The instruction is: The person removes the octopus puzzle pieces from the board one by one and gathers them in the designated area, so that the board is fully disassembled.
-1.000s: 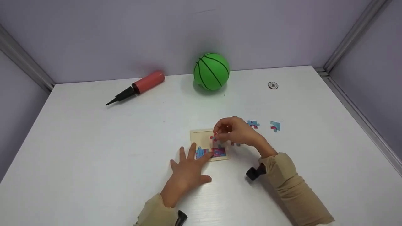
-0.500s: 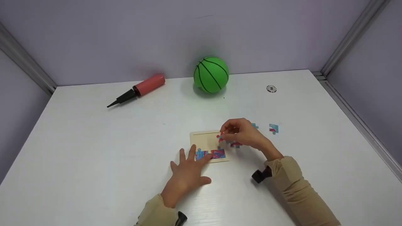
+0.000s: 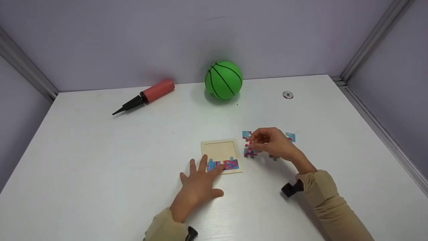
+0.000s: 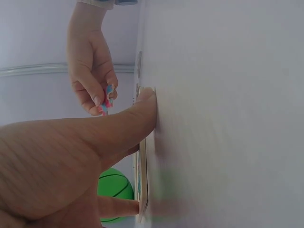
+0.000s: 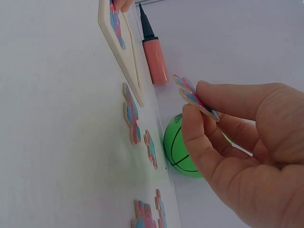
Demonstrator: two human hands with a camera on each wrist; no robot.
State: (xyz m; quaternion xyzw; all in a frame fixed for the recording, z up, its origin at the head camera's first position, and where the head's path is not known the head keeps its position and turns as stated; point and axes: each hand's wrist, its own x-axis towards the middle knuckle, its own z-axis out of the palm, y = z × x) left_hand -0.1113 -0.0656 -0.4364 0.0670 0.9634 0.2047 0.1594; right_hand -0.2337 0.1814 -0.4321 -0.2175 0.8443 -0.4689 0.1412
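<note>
My left hand (image 3: 197,187) lies with fingers spread, its fingertips on the near left part of a wooden puzzle tray (image 3: 219,150). Two blue-and-pink puzzle pieces (image 3: 231,164) sit along the tray's near edge, one partly behind those fingers. Between thumb and fingers, my right hand (image 3: 272,144) pinches another puzzle piece (image 5: 194,97), raised off the table in the right wrist view. It is right of the tray, above loose pieces: a blue-and-red piece (image 3: 246,134), a purplish piece (image 3: 249,153), a corner piece (image 3: 291,136) and one mostly hidden under the hand.
A green ball (image 3: 223,80) rests against the back wall. Left of it lies a red and black hand pump (image 3: 147,96). A poker chip (image 3: 288,95) lies at the back right of the white table (image 3: 100,160). Walls stand behind and at both sides.
Still pinching its piece, my right hand has moved right, from over the tray to over the loose pieces. More of the tray's bare inside now shows. My left hand stays in place.
</note>
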